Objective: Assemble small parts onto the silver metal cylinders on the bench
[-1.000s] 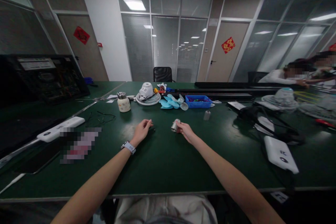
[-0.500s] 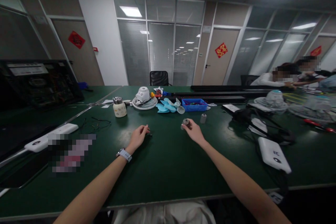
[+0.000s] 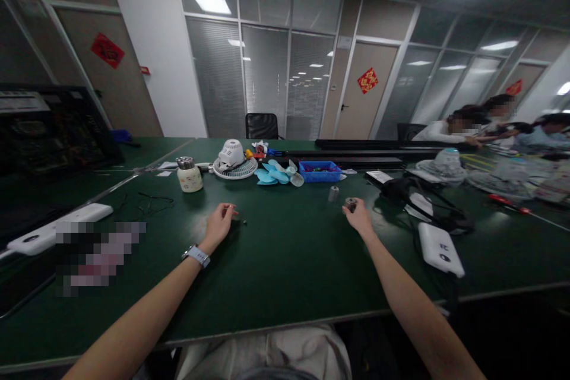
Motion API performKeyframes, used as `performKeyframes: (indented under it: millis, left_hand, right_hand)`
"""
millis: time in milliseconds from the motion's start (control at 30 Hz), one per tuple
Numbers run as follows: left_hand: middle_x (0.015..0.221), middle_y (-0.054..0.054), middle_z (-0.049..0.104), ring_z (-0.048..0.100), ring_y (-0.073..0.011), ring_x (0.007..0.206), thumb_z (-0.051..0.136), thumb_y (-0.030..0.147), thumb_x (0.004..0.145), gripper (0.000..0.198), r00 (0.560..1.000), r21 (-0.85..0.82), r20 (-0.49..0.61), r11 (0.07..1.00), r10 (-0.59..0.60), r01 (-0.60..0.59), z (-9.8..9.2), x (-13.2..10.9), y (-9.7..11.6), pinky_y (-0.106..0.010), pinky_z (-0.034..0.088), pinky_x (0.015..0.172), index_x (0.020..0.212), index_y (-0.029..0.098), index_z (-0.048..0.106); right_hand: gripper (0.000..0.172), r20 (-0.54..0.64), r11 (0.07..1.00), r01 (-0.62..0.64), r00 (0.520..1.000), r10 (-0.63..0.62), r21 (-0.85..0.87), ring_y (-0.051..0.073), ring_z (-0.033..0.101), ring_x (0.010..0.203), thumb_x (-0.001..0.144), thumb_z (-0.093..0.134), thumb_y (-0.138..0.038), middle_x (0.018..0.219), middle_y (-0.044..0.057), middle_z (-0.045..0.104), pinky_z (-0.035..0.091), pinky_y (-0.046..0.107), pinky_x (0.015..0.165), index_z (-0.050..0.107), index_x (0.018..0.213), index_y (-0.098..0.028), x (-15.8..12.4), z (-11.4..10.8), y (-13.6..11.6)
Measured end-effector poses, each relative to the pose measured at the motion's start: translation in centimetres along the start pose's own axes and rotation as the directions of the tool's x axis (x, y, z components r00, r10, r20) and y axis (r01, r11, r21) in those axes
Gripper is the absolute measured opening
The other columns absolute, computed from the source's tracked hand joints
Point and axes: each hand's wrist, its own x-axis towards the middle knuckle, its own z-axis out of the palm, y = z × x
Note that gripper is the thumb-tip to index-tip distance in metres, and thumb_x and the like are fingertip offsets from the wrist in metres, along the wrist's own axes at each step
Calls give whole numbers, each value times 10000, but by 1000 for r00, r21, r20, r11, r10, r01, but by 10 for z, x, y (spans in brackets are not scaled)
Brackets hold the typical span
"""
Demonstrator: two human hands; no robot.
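Note:
My right hand (image 3: 358,218) is closed around a small grey metal cylinder (image 3: 351,205), held low at the table surface. Just left of it stands a similar metal cylinder (image 3: 333,193), upright and apart from the hand. My left hand (image 3: 219,222), with a watch (image 3: 196,255) on its wrist, rests over the green table (image 3: 285,261). Its fingers are curled together, and what is between them, if anything, is hidden. A tiny dark piece (image 3: 244,223) lies on the table right of those fingers.
Behind the hands are a cream bottle (image 3: 189,177), a white fan (image 3: 235,167), light-blue fan blades (image 3: 272,173) and a blue tray (image 3: 319,172) of small parts. White power banks (image 3: 440,249) and black straps (image 3: 427,205) lie right. Several people sit far right.
My right hand has carried its metal cylinder rightward, past the standing one. The left hand has drawn slightly away from the tiny dark piece. The whole view has shifted a little.

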Motion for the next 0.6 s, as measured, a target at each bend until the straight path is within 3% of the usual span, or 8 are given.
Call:
performKeyframes:
  millis: [67, 133, 200, 267, 333, 433, 600]
  left_hand:
    - [893, -87, 709, 662, -199, 781, 389, 444, 833, 363, 1000, -16, -21, 1000, -3, 3, 1, 2, -2, -318, 490, 737, 994, 170, 564]
    - [881, -81, 706, 655, -191, 757, 373, 390, 820, 337, 999, -37, -42, 999, -8, 7, 2, 3, -2, -306, 491, 720, 964, 166, 579]
    - [858, -76, 703, 649, -191, 749, 350, 343, 795, 315, 998, -34, -53, 999, -16, 14, 1, 3, -1, -294, 488, 699, 867, 169, 602]
    - [827, -69, 702, 645, -201, 762, 335, 325, 768, 311, 999, 0, -42, 1000, -23, 23, -1, 2, 1, -289, 481, 697, 745, 181, 610]
    - [804, -64, 705, 640, -209, 777, 331, 325, 746, 315, 999, 36, -27, 999, -25, 26, -4, 0, 3, -288, 472, 708, 655, 194, 602]
    - [806, -62, 711, 634, -213, 789, 333, 323, 721, 299, 1000, 49, -11, 999, -22, 23, -7, -2, 4, -286, 461, 706, 578, 203, 566]
    - [788, -57, 716, 626, -217, 774, 336, 314, 700, 275, 1000, 83, 20, 997, -3, 1, -7, -4, 6, -285, 439, 679, 503, 212, 499]
  right_hand:
    - [597, -168, 995, 91, 982, -86, 27, 294, 497, 1171, 789, 594, -282, 1270, 214, 520, 400, 397, 929, 400, 1320, -89, -17, -5, -21]
    - [526, -227, 960, 273, 941, -251, 69, 273, 479, 1181, 835, 537, -288, 1268, 178, 525, 371, 407, 964, 430, 1323, -126, -41, -2, -50]
    - [410, -39, 872, 458, 888, -459, 175, 217, 567, 1018, 882, 485, -347, 1120, 104, 613, 400, 367, 919, 528, 1260, -196, -68, 12, -84]
    - [387, 233, 816, 490, 793, -563, 305, 166, 600, 798, 886, 488, -432, 918, 40, 659, 442, 308, 795, 588, 1212, -248, -91, 36, -118]
    - [432, 383, 810, 484, 716, -584, 332, 159, 591, 734, 849, 525, -520, 811, 25, 654, 437, 282, 719, 630, 1179, -262, -108, 62, -149]
    - [516, 440, 838, 483, 714, -545, 254, 181, 595, 795, 775, 569, -619, 838, 41, 665, 419, 294, 747, 662, 1153, -280, -118, 91, -186]
    - [373, 483, 870, 453, 728, -486, 193, 190, 599, 848, 800, 546, -606, 890, 25, 686, 389, 328, 823, 726, 996, -345, -117, 107, -215]
